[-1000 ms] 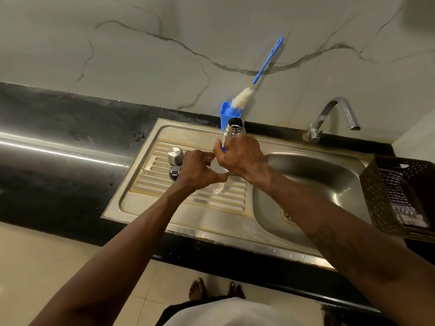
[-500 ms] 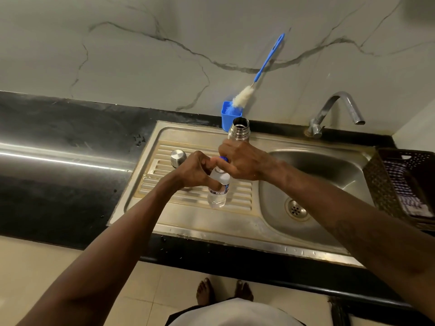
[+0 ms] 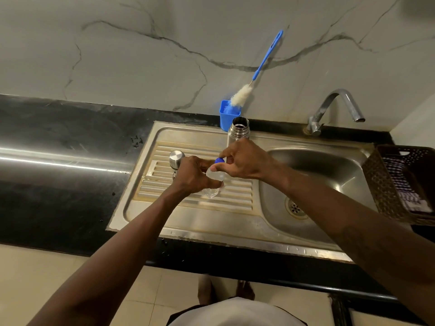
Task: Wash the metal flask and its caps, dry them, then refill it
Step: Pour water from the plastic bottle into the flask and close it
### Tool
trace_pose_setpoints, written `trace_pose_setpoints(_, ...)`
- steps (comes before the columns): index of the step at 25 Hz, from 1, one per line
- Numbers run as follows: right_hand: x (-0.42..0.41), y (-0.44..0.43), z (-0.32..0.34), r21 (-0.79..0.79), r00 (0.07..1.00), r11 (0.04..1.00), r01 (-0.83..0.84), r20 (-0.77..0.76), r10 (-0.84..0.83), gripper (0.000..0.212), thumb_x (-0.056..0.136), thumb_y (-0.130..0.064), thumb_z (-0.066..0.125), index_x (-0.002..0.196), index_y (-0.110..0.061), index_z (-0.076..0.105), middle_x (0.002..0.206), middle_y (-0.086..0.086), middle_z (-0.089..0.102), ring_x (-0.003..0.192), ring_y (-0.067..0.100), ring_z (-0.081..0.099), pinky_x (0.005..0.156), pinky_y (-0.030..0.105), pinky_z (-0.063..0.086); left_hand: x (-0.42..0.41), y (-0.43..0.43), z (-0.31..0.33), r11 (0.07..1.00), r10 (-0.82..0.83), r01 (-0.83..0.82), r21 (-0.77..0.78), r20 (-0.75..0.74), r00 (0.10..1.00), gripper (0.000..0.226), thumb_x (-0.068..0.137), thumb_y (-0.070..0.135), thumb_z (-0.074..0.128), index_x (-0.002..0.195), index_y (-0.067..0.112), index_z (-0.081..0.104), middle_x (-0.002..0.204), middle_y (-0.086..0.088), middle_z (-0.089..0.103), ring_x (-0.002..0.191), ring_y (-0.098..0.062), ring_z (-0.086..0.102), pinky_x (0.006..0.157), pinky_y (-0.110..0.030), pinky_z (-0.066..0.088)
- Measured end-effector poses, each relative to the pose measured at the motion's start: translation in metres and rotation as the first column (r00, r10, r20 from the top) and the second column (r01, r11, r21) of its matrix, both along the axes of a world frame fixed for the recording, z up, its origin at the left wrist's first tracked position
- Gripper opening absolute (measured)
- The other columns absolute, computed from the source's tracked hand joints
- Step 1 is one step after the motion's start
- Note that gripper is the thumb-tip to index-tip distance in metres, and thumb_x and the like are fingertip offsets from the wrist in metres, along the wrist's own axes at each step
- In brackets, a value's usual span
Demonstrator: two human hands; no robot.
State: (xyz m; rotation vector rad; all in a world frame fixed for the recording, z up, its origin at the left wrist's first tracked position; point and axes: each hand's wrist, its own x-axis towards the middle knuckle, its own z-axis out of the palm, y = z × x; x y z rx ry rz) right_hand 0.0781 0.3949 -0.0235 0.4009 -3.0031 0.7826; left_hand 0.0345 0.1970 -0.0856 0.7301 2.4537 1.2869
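A steel cap (image 3: pixel 177 157) stands on the drainboard (image 3: pixel 195 137) just left of the left grip (image 3: pixel 193 176). That grip is curled round the body of a clear bottle (image 3: pixel 215 176), held tilted above the ribs. Close on its right, the right grip (image 3: pixel 244 161) pinches the bottle's blue lid (image 3: pixel 219 160) between thumb and fingers. The flask (image 3: pixel 238 130) stands upright and open-mouthed just behind the right grip, its lower part hidden by the knuckles. Behind it a brush (image 3: pixel 242 95) leans in a blue holder (image 3: pixel 228 118). Right of both grips lie the sink bowl (image 3: pixel 329 170), the tap (image 3: pixel 336 102) and a basket (image 3: pixel 376 184).
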Motion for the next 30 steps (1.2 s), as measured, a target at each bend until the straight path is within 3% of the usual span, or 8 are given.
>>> trace_pose_setpoints(3, -0.005, -0.009, 0.0, -0.009, 0.999, 1.0, 0.025, 0.044, -0.025, 0.032, 0.088, -0.037, 0.077, 0.09, -0.006, 0.078, 0.065, -0.009, 0.057, 0.065, 0.015, 0.059, 0.064, 0.03, 0.051, 0.0, 0.002, -0.005, 1.0, 0.005, -0.005, 0.009, -0.023, 1.0, 0.053, 0.062, 0.023, 0.099, 0.112, 0.023, 0.081, 0.103, 0.006, 0.081, 0.087, 0.002, 0.075, 0.083, -0.023, 0.062)
trace_pose_setpoints(6, -0.006, -0.005, -0.002, -0.048, 0.988, 0.996, -0.069, 0.132, 0.075, 0.015, 0.086, -0.013, 0.077, 0.101, -0.011, 0.08, 0.084, 0.0, 0.072, 0.078, 0.015, 0.065, 0.072, 0.029, 0.054, 0.0, 0.0, -0.007, 0.999, -0.046, 0.045, 0.021, 0.01, 0.999, 0.044, 0.066, 0.016, 0.098, 0.107, 0.019, 0.082, 0.098, 0.008, 0.081, 0.088, -0.004, 0.077, 0.084, -0.028, 0.063)
trace_pose_setpoints(9, -0.004, 0.001, -0.001, -0.094, 0.974, 0.991, -0.097, 0.194, 0.114, 0.046, 0.081, 0.005, 0.075, 0.12, -0.021, 0.076, 0.114, -0.001, 0.074, 0.101, 0.011, 0.067, 0.09, 0.033, 0.059, 0.001, -0.001, -0.005, 0.999, -0.04, 0.04, 0.02, 0.02, 0.999, 0.042, 0.065, 0.014, 0.098, 0.104, 0.018, 0.082, 0.096, 0.007, 0.081, 0.087, -0.002, 0.077, 0.082, -0.026, 0.063)
trace_pose_setpoints(13, 0.0, -0.004, 0.008, -0.051, 0.983, 0.994, -0.097, 0.152, 0.103, 0.056, 0.084, -0.029, 0.082, 0.136, -0.016, 0.065, 0.124, 0.002, 0.072, 0.094, 0.005, 0.064, 0.087, 0.026, 0.053, 0.003, 0.002, -0.004, 0.998, -0.051, 0.05, 0.023, 0.031, 0.998, 0.032, 0.065, 0.016, 0.098, 0.089, 0.03, 0.081, 0.084, 0.011, 0.08, 0.077, 0.002, 0.074, 0.076, -0.021, 0.059)
trace_pose_setpoints(16, 0.002, -0.007, 0.007, 0.064, 0.997, 0.998, -0.004, 0.071, 0.0, 0.051, 0.083, -0.055, 0.079, 0.108, -0.01, 0.077, 0.078, -0.008, 0.07, 0.067, 0.007, 0.06, 0.065, 0.021, 0.046, 0.005, 0.002, -0.004, 0.998, -0.042, 0.042, 0.036, 0.006, 0.999, 0.031, 0.065, 0.017, 0.098, 0.082, 0.036, 0.08, 0.075, 0.013, 0.078, 0.069, 0.003, 0.07, 0.069, -0.02, 0.056)
trace_pose_setpoints(20, 0.001, -0.009, 0.002, -0.014, 0.989, 0.998, -0.065, 0.136, 0.066, 0.022, 0.089, -0.021, 0.077, 0.108, -0.011, 0.078, 0.088, 0.002, 0.073, 0.078, 0.015, 0.065, 0.075, 0.035, 0.059, 0.004, -0.002, -0.008, 0.998, -0.047, 0.047, 0.049, -0.008, 0.999, 0.039, 0.066, 0.012, 0.096, 0.099, 0.027, 0.081, 0.091, 0.011, 0.08, 0.087, -0.001, 0.076, 0.079, -0.019, 0.06)
trace_pose_setpoints(23, 0.001, -0.007, -0.002, -0.066, 0.975, 0.992, -0.105, 0.191, 0.116, 0.046, 0.083, 0.003, 0.075, 0.122, -0.02, 0.074, 0.115, 0.001, 0.072, 0.102, 0.016, 0.066, 0.091, 0.033, 0.058, 0.002, -0.005, -0.01, 1.0, -0.026, 0.025, 0.013, 0.0, 1.0, 0.039, 0.065, 0.011, 0.097, 0.1, 0.018, 0.081, 0.094, 0.003, 0.081, 0.088, -0.006, 0.077, 0.081, -0.027, 0.063)
trace_pose_setpoints(30, 0.004, -0.012, -0.002, -0.15, 0.985, 0.978, -0.147, 0.071, 0.159, 0.039, 0.082, 0.004, 0.074, 0.115, -0.016, 0.076, 0.109, 0.0, 0.075, 0.099, 0.013, 0.068, 0.089, 0.028, 0.058, -0.002, -0.016, -0.021, 0.993, -0.059, 0.059, -0.098, -0.003, 0.998, 0.045, 0.059, 0.034, 0.094, 0.097, 0.017, 0.08, 0.09, 0.003, 0.081, 0.082, -0.017, 0.077, 0.081, -0.046, 0.063)
